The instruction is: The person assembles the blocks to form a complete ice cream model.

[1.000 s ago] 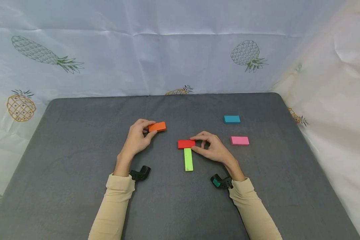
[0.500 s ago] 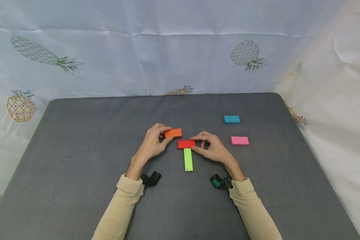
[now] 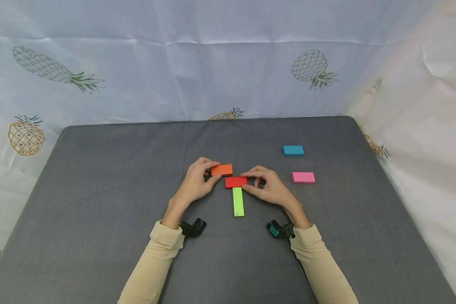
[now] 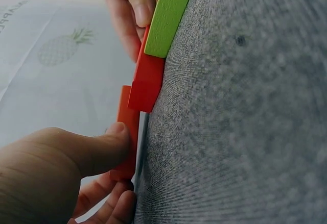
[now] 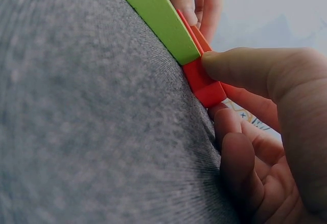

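An orange block [image 3: 222,170] is pinched between thumb and fingers of the left hand [image 3: 196,180], just behind and slightly left of a red block [image 3: 235,182]. The right hand [image 3: 267,185] pinches the red block at its right end. A lime green block [image 3: 238,202] lies lengthwise toward the person, its far end against the red block's front side. In the left wrist view the orange block [image 4: 129,137] stands right beside the red block [image 4: 147,78]; whether they touch I cannot tell. The right wrist view shows the thumb on the red block [image 5: 204,87].
On the grey table [image 3: 99,169], a pink block [image 3: 303,177] lies right of the right hand, with a blue block [image 3: 293,150] behind it. A pineapple-print cloth [image 3: 228,76] hangs behind the table's far edge.
The left hand has carried the orange block to the right and toward the person, up behind the red block. The right hand, red block and green block have stayed in place.
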The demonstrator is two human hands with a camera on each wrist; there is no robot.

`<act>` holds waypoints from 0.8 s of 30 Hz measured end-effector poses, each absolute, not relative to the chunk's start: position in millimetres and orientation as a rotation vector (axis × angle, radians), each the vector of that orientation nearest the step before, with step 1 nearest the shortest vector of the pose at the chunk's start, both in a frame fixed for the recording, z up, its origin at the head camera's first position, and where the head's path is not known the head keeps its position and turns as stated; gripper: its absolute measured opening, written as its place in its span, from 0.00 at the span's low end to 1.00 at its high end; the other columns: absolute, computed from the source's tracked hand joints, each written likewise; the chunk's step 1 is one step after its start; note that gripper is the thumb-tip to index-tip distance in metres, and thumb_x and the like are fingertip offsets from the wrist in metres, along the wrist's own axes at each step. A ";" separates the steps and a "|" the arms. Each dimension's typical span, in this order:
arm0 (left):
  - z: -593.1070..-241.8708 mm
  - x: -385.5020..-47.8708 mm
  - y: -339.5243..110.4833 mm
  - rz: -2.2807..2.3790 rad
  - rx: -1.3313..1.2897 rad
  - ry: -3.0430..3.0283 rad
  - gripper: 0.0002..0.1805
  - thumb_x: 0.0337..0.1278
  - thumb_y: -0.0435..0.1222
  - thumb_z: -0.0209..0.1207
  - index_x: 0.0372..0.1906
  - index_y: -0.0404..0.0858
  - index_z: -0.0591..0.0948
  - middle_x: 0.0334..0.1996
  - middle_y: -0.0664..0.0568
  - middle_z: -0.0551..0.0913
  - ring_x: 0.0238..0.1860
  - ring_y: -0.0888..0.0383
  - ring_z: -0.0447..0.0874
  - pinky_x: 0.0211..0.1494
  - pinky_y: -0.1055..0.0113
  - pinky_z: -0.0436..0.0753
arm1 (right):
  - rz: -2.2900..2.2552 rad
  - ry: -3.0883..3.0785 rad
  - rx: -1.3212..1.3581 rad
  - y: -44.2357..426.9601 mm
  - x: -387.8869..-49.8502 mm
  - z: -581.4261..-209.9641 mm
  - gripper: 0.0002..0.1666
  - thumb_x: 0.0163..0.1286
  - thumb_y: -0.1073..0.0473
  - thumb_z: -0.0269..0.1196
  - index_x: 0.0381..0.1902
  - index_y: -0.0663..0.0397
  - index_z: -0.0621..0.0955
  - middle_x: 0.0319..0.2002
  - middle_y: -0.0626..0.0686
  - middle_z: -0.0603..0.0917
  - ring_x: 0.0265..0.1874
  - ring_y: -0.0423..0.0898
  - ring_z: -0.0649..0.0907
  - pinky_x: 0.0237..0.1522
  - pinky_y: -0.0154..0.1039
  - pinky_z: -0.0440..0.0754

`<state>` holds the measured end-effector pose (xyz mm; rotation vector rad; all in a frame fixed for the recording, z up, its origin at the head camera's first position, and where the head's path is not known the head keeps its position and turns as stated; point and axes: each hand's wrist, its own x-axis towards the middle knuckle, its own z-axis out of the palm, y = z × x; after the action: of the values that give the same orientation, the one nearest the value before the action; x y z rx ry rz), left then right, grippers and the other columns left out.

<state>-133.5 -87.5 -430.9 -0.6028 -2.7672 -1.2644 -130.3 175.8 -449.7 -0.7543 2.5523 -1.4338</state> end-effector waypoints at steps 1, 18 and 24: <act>-431.1 -133.6 -87.1 -1.263 -0.602 -2.768 0.20 0.63 0.32 0.67 0.59 0.30 0.83 0.50 0.37 0.83 0.46 0.46 0.82 0.51 0.54 0.84 | -1.435 2.552 -0.754 175.7 -130.3 -449.6 0.18 0.66 0.61 0.71 0.54 0.57 0.87 0.45 0.56 0.86 0.26 0.36 0.78 0.32 0.33 0.75; -432.0 -131.7 -83.2 -1.232 -0.656 -2.813 0.21 0.64 0.33 0.67 0.60 0.30 0.83 0.52 0.38 0.82 0.48 0.46 0.82 0.53 0.53 0.84 | -1.439 2.556 -0.759 175.8 -131.0 -452.1 0.18 0.66 0.61 0.71 0.54 0.57 0.87 0.45 0.57 0.86 0.26 0.36 0.78 0.32 0.32 0.75; -431.6 -132.6 -85.0 -1.241 -0.699 -2.818 0.23 0.64 0.33 0.67 0.62 0.30 0.81 0.54 0.38 0.82 0.50 0.46 0.83 0.54 0.53 0.84 | -1.439 2.554 -0.755 176.1 -131.3 -451.5 0.19 0.66 0.61 0.72 0.55 0.55 0.87 0.45 0.56 0.86 0.26 0.36 0.78 0.32 0.32 0.75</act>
<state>-132.6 -85.0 -431.6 -0.6991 -2.8183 -1.2410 -131.3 176.1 -451.5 -0.7553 2.5544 -1.4392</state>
